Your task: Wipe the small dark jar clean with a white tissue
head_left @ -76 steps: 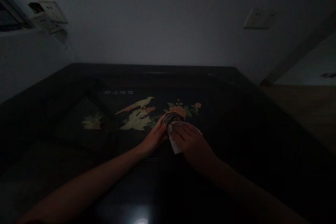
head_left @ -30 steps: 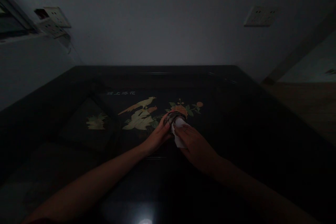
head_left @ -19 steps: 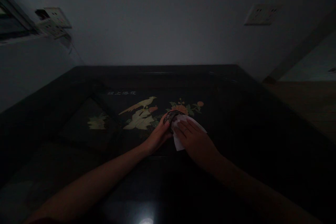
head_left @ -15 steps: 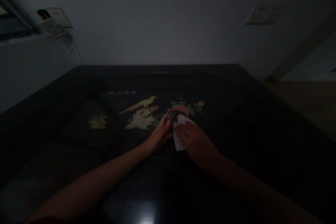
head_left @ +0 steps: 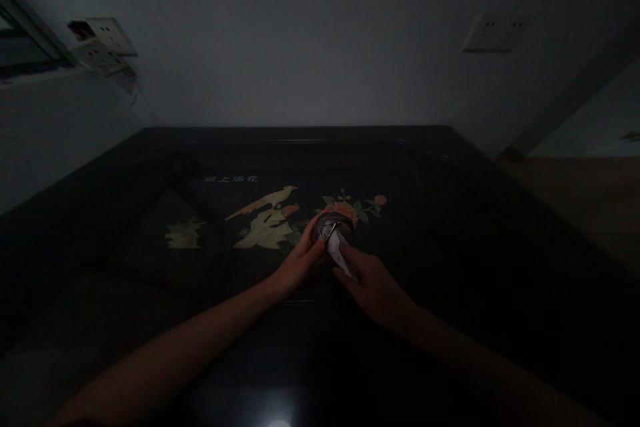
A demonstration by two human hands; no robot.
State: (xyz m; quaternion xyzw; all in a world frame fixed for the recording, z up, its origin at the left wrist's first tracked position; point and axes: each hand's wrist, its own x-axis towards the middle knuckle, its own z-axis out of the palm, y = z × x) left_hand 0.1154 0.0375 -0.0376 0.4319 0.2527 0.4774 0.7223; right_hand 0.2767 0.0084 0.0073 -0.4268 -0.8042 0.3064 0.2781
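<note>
My left hand (head_left: 299, 261) is wrapped round the left side of a small dark round vessel (head_left: 326, 221), like a glass bowl or cup, with a shiny rim. Its exact kind is hard to make out in the dim light. Between the thumb and fingers of my right hand (head_left: 376, 285) is a white tissue or cloth (head_left: 338, 251), bunched up. The upper end of this white piece reaches to the vessel's opening. Both hands are over a glossy black tabletop (head_left: 320, 360).
The tabletop carries a picture of a bird (head_left: 273, 199), a pale rock (head_left: 264, 230) and flowers (head_left: 373, 203). Behind stands a pale wall (head_left: 300, 47) with a socket plate (head_left: 493, 33) at right and more sockets (head_left: 113, 35) at left.
My right hand has drawn back a little from the vessel, showing more of its rim. The white tissue or cloth, spread wide before, is now bunched narrower. My left hand keeps its grip.
</note>
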